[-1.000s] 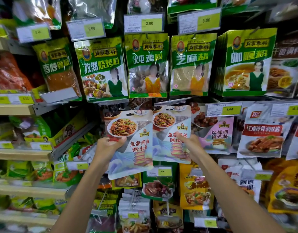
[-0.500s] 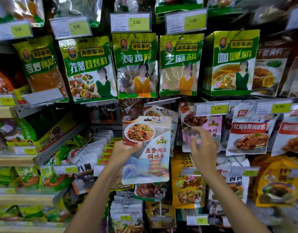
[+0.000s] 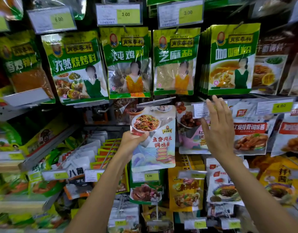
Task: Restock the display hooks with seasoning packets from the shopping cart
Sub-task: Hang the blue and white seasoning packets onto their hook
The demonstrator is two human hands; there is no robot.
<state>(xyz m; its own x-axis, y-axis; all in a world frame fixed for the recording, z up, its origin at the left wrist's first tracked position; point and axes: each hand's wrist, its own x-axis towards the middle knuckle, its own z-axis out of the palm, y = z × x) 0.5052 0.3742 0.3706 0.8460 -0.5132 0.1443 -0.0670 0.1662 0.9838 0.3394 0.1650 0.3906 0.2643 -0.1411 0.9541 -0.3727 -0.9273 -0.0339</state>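
Note:
A seasoning packet (image 3: 155, 140) with a plate of shredded pork printed on it hangs at the middle of the hook wall. My left hand (image 3: 131, 140) grips its left edge, thumb on the front. Its top sits just under a tilted price tag holder (image 3: 155, 102). My right hand (image 3: 217, 130) is raised to the right of the packet with fingers spread and holds nothing. Its fingertips reach the price tag (image 3: 200, 110) in front of a pink sauce packet (image 3: 190, 132). The shopping cart is out of view.
Green seasoning packets (image 3: 129, 63) hang in a row above, with a thick stack of curry packets (image 3: 232, 59) at the right. Red-labelled sauce packets (image 3: 250, 133) hang to the right. More packets and price tags (image 3: 149, 176) fill the hooks below. Shelves (image 3: 49, 145) jut out at the left.
One second ago each hand held a packet. My right hand has let its packet go and risen to the price tag on the right. My left hand has brought its packet towards the centre hook.

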